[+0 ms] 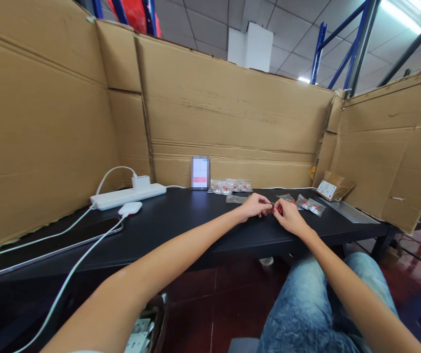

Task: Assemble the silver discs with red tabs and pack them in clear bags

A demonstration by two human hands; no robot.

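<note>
Above the front part of the black table, my left hand (256,208) and my right hand (290,216) meet with their fingertips almost together. Both are closed in a pinch around a small red and dark item (279,209); its kind is too small to make out, and the fingers hide most of it. Just behind my left hand lies a flat clear plastic bag (235,199). Beyond it is a row of clear bags (228,186) with small red things inside. More clear bags (311,206) with red bits lie right of my right hand.
A phone (200,172) stands against the cardboard wall (232,113). On the left are a white power strip (125,196), a white charger (130,209) with cables, and a dark tablet (59,245). A brown package (334,186) and clear sheet (350,212) lie at the right.
</note>
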